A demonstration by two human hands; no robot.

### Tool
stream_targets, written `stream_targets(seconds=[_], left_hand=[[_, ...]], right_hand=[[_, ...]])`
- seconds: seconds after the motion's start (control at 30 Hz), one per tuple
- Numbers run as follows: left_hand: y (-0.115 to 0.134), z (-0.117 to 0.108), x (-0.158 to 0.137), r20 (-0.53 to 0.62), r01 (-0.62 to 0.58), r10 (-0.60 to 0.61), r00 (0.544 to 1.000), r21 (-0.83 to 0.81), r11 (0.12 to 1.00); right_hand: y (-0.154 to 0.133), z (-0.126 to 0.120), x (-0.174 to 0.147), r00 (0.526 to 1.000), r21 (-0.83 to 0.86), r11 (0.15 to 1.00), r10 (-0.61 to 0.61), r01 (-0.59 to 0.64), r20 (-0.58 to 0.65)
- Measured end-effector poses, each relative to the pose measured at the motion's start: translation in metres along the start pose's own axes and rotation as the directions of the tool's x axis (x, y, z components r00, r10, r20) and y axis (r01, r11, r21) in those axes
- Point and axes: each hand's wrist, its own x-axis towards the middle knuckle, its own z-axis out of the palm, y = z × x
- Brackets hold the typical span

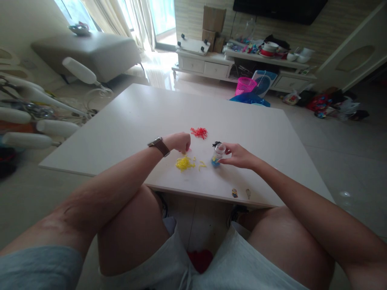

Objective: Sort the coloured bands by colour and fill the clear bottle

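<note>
My right hand (pixel 237 156) is wrapped round a small clear jar (pixel 220 150) standing on the white table (pixel 169 108). Blue and some yellow bits show in the lower part of the jar. My left hand (pixel 180 142), with a watch (pixel 159 146) at its wrist, reaches down to the tabletop with its fingers pressed together. A bit of pink (pixel 189 150) shows beside its fingertips; what they pinch is hidden. Just below lies a pile of small yellow bands (pixel 183 163), with a few loose ones to its right. A red pile (pixel 199 133) lies farther back. Black pieces (pixel 216 143) lie behind the jar.
Two small stickers or cut-outs, one a yellow-and-blue figure (pixel 234 193), the other pale (pixel 248 193), lie near the table's front edge. Beyond the table are a pink basket (pixel 245 85) and a cluttered white cabinet (pixel 216 69). White-padded equipment (pixel 57 128) stands at the left.
</note>
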Motion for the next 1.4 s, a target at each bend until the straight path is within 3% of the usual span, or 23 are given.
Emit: stream_targets(seconds=[0.23,0.47,0.67,0.83,0.93,1.03,1.17,1.4], left_hand=[[0.011,0.012,0.009,0.063,0.096,-0.103,0.993,0.114,0.989],[0.009,0.009,0.008,0.075,0.026,-0.041,0.996,0.195,0.981],[0.006,0.007,0.007,0.081,-0.016,0.012,0.997,0.049,0.999],[0.01,0.011,0.01,-0.077,-0.152,0.153,0.985,0.027,0.988],[0.012,0.013,0.013,-0.081,-0.221,0.221,0.972,0.003,0.975],[0.01,0.013,0.015,-0.051,-0.207,0.204,0.978,-0.045,0.977],[0.006,0.01,0.014,-0.099,-0.188,0.182,0.978,-0.064,0.98],[0.013,0.018,0.018,-0.093,-0.281,0.275,0.957,-0.051,0.958]], right_hand=[[-0.001,-0.001,0.0,1.0,-0.011,1.0,0.015,-0.015,-0.003],[-0.003,-0.001,0.0,1.0,0.003,1.0,0.007,-0.007,0.006],[0.0,0.0,0.001,1.0,-0.003,1.0,0.007,-0.007,0.0],[0.001,0.0,0.0,1.0,-0.005,1.0,0.011,-0.011,0.0],[0.0,0.0,0.0,1.0,-0.001,1.0,0.013,-0.013,-0.002],[0.0,-0.001,0.0,1.0,0.005,1.0,0.01,-0.01,0.007],[0.0,-0.001,0.0,1.0,-0.001,1.0,0.014,-0.014,0.009],[-0.001,0.0,0.0,1.0,-0.011,1.0,0.025,-0.025,0.004]])
